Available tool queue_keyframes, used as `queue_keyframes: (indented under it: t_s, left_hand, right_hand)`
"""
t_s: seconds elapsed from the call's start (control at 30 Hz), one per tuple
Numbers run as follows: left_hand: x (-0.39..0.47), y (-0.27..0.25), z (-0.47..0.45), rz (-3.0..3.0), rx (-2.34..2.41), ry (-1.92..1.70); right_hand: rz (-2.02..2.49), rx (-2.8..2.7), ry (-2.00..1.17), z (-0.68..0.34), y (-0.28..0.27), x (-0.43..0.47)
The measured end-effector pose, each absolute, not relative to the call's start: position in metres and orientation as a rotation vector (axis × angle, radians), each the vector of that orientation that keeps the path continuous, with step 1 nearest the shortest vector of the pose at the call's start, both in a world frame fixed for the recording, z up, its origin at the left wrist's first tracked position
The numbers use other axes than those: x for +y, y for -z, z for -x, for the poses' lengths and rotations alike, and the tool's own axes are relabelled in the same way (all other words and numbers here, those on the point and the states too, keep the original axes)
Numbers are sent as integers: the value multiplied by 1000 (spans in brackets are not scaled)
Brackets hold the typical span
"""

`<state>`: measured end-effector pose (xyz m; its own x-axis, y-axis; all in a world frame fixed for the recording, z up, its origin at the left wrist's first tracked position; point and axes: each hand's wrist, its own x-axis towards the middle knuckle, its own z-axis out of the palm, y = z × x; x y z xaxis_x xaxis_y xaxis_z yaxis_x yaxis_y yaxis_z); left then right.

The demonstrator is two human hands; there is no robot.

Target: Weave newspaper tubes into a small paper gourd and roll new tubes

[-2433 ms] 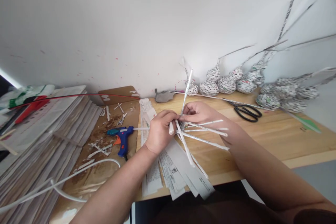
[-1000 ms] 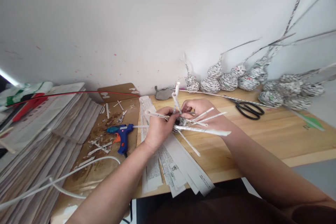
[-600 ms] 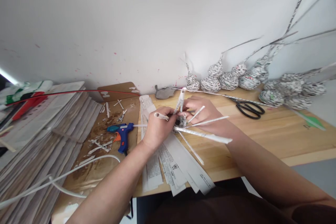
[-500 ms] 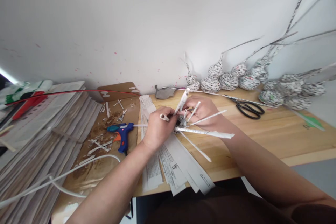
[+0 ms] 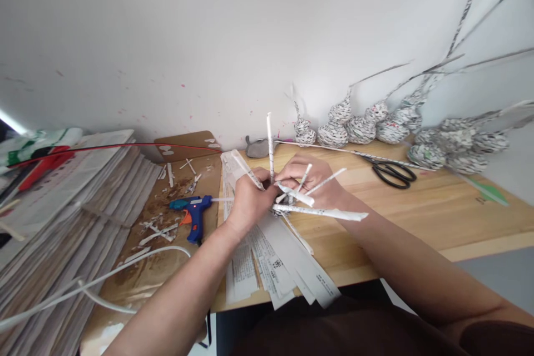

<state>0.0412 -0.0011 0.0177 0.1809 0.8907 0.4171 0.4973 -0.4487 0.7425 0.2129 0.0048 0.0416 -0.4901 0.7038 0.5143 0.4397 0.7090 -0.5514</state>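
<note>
Between my hands sits a small woven paper piece (image 5: 285, 206), with several rolled newspaper tubes (image 5: 321, 212) sticking out of it in different directions. My left hand (image 5: 250, 196) is closed around its left side, fingers pinching the base of the tubes. From the far side, my right hand (image 5: 311, 175) is closed with its fingertips at a paper tube (image 5: 297, 194) that lies folded across the piece. One tube (image 5: 270, 147) stands nearly upright between the hands. My fingertips and much of the woven body are hidden behind tubes and knuckles.
Flat newspaper strips (image 5: 287, 261) lie under the work. A blue glue gun (image 5: 198, 214) and paper scraps (image 5: 161, 231) are left, beside a tall newspaper stack (image 5: 83, 200). Black-handled scissors (image 5: 392, 172) lie right. Woven paper gourds (image 5: 361, 129) line the wall.
The tall tube has swung left and stands more upright. Another tube now lies bent across the piece near my right fingertips. My right hand has shifted slightly left; the view has turned a little.
</note>
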Motion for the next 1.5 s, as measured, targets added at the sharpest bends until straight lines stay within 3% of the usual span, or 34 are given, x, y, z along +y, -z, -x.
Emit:
queue_keyframes:
  t_s: [0.13,0.37,0.7,1.17,1.33,1.5]
  left_hand:
    - [-2,-16,-42,-1944,1333,-1126]
    - [-2,-15,-44,-1806,1285,-1172]
    - [-2,-22,-45,-1721,1358,-1094]
    - [-1,-23,-46,-1445,1301,-1222]
    - [2,-18,-44,-1482,1357,-1244]
    - [4,-17,-40,-1500,1410,-1274]
  right_hand:
    - [826,-2162,-470,-214,-37,10]
    - [1323,-2067,-879,-228,-44,11]
    - [1126,-1776,-1173,-226,-40,14]
    - [1132,-1850,-859,-222,-36,15]
    - [899,-1915,-632,-222,-41,9]
    - [790,-1861,-774,-231,-46,10]
